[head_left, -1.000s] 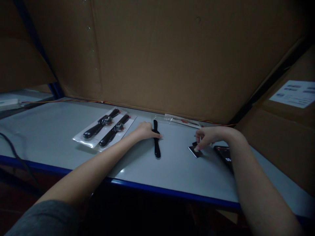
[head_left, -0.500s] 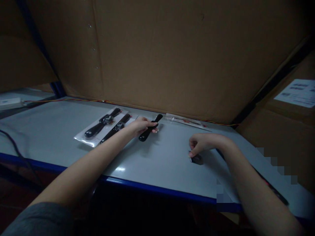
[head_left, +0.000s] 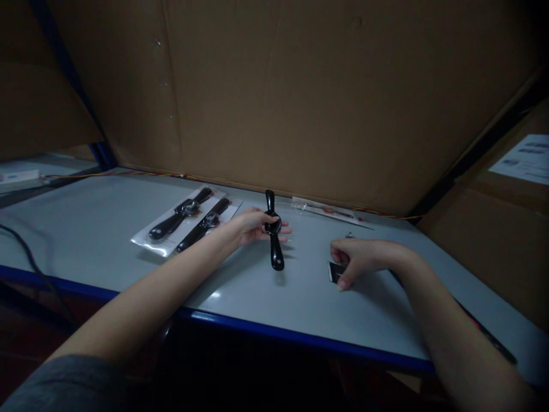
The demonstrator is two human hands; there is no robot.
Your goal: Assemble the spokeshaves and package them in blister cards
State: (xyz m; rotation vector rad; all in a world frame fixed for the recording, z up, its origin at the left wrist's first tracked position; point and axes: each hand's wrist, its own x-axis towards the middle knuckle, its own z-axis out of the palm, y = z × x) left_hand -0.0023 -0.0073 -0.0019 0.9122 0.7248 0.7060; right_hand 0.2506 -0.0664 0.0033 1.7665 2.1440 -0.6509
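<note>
My left hand (head_left: pixel 253 225) grips a black wristwatch (head_left: pixel 273 240) at its middle, the strap ends pointing away from me and toward me just above the grey table (head_left: pixel 94 229). My right hand (head_left: pixel 358 257) rests on the table with curled fingers pinching a small dark flat card (head_left: pixel 334 271). The two hands are a hand's width apart.
Two clear packets, each with a black watch (head_left: pixel 186 220), lie left of my left hand. A slim clear packet (head_left: pixel 326 210) lies by the cardboard back wall (head_left: pixel 300 97). A cardboard box with a white label (head_left: pixel 521 157) stands at right. The blue table edge (head_left: pixel 278 335) is close to me.
My left hand has lifted the watch and turned it from slanting to lengthwise, carrying it right. My right hand has drawn the small card nearer and curled over it.
</note>
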